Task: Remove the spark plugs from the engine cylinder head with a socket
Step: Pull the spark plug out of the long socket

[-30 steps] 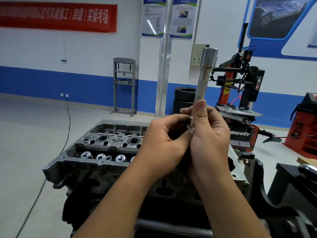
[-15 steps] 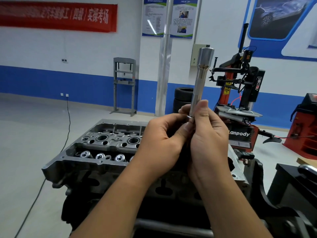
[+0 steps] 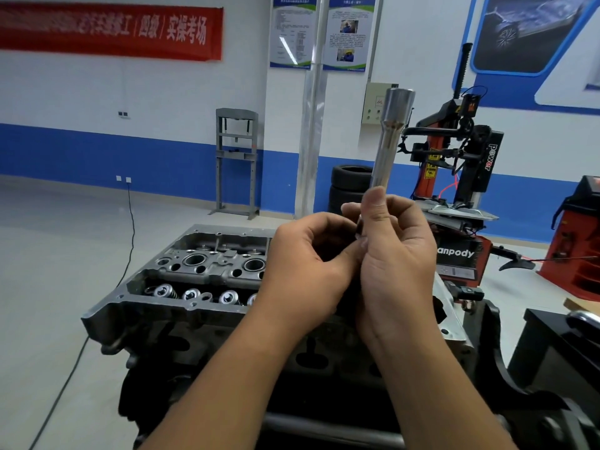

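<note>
Both hands stay clamped on the socket [image 3: 391,138], right hand [image 3: 394,254] and left hand [image 3: 308,264]; it tilts slightly left, above the cylinder head [image 3: 194,271], no plug reached.

The socket [image 3: 391,134] is shiny silver; the cylinder head [image 3: 181,287] is dull grey; the banner [image 3: 110,30] is red with pale characters; the wall [image 3: 97,147] is white over a blue band.

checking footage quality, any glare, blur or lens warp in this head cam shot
Head view: glare streaks the wall poster; red banner text is soft; wide-angle warp bends the pillar; socket and both hands, left hand, right hand, stay sharp.
</note>
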`<state>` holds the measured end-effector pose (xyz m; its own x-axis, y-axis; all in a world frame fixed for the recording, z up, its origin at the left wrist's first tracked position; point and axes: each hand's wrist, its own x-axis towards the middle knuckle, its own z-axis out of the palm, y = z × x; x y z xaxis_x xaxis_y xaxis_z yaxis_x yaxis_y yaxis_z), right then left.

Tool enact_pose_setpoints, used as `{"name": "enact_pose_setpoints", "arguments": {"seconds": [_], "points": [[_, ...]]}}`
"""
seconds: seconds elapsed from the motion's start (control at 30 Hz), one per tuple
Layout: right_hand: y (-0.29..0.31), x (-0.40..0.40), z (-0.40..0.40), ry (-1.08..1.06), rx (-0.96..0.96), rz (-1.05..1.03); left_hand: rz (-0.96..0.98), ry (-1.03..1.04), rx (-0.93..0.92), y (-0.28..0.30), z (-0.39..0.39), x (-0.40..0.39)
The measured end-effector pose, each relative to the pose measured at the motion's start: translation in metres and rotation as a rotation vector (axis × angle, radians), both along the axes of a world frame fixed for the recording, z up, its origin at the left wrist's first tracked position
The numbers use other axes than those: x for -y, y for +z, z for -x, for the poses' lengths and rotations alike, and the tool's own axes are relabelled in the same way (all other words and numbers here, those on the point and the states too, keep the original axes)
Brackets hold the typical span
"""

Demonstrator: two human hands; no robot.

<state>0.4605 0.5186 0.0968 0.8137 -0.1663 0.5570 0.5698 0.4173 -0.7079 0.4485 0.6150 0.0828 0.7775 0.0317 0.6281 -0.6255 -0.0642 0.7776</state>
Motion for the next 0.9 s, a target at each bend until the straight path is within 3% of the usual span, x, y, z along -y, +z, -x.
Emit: {"name": "enact_pose_setpoints", "arguments": {"seconds": [0.17,0.4,0.57,0.8,0.9], "points": [[0.0,0.0001,-0.0003,-0.012,0.016,0.045,-0.002,-0.135,0.012,0.0024,0.0031,-0.0001],[-0.0008,0.0005,-0.001,-0.01,0.022,0.033,0.022,0.001,0.02,-0.0005,0.0004,0.0017],[-0.0011,0.0004,-0.0008,-0.006,0.036,0.053,-0.002,-0.126,0.019,0.0014,0.0002,0.0004],[-0.0017,0.0016,-0.002,0.005,0.018,0.01,0.014,-0.013,0.007,-0.0011,-0.0026,-0.0006],[-0.0017,0.0008,-0.0034,0.007,0.01,0.007,0.015,-0.1,-0.015,0.0014,-0.0014,-0.0002]]}}
